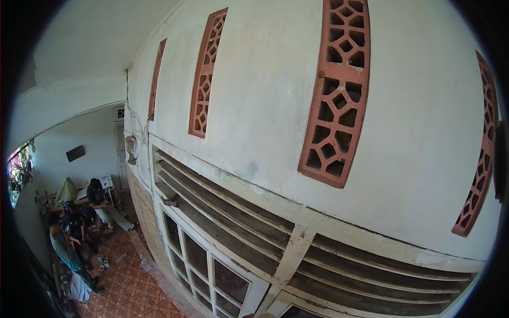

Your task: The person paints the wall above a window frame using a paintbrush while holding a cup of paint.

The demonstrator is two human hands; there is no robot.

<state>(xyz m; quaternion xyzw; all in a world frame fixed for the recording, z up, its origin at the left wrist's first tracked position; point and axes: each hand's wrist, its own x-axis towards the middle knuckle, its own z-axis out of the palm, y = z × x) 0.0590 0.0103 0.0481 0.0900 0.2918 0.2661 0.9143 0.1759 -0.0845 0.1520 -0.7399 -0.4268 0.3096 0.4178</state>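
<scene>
Louvered window point(318, 259) fills six o'clock, brick vents point(336, 90) at twelve; neither hand's in view, so grip's unknown.

House veranda, white plastered wall point(265, 79) with terracotta vent blocks point(336, 90), louvred window point(233, 217), patterned tile floor point(132, 286)

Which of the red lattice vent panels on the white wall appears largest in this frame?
The third from the left, just right of centre; it looks widest and tallest, while the others appear narrower toward the picture's edges.
</scene>
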